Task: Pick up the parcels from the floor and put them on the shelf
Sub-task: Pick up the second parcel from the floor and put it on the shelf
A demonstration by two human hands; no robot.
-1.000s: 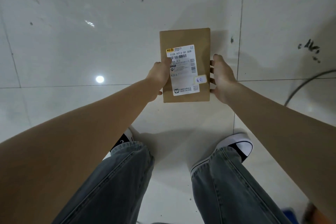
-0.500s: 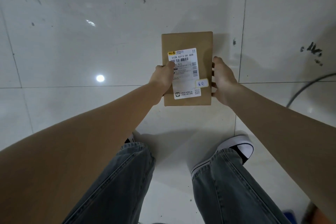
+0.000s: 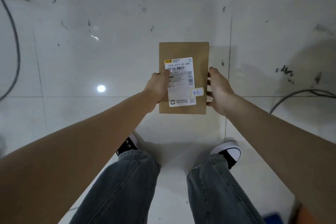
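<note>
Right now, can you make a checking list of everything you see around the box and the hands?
Surface: pale glossy tiled floor, scuffed with dark marks, one bright light reflection.
Job's things: one brown parcel with a white shipping label, held flat above the floor; no shelf seen.
Clutter: something blue and something orange at the bottom right edge, too blurred to name.
Grippers: left hand grips the parcel's left edge, thumb on the label; right hand grips its right edge.
Cables: dark cable curving at far left; another cable at right.
Surroundings: the person's jeans and black-and-white shoes below.
</note>
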